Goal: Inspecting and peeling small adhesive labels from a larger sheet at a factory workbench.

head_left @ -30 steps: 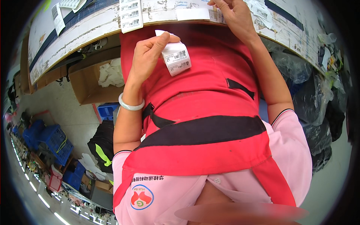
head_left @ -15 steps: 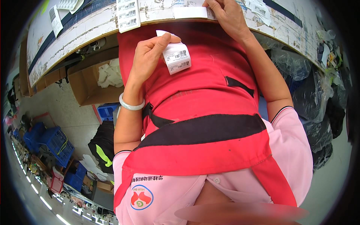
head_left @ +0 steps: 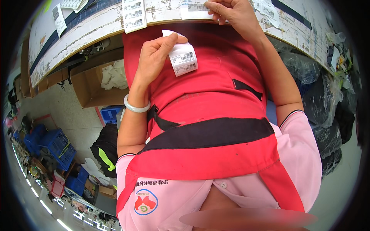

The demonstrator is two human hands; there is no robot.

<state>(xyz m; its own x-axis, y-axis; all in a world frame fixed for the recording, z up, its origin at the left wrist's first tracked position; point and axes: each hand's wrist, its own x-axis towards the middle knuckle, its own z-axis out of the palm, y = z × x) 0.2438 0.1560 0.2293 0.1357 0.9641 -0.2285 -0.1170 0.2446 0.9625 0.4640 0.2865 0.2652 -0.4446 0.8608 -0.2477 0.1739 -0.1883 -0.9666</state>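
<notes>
My left hand is closed over the red apron, its thumb and fingers gripping a strip of barcode labels. The strip's printed lower end curls down in front of the apron. At the near edge of the worktable my right hand is closed, with thumb and curled fingers at the right end of a white barcode label. That label lies by the table's edge, with blue print showing beside it. Just left of it, a stack of label sheets hangs slightly over the edge.
The worktable has a worn white top. More label strips lie at its left, and crumpled labels at its right. Under it stands a cardboard box with white scraps. Plastic bags hang at the right; a blue crate stands left.
My right hand has shifted slightly nearer, its fingers more curled. The white piece beside it showed blank before; a printed barcode now shows there. My left hand has barely moved.
</notes>
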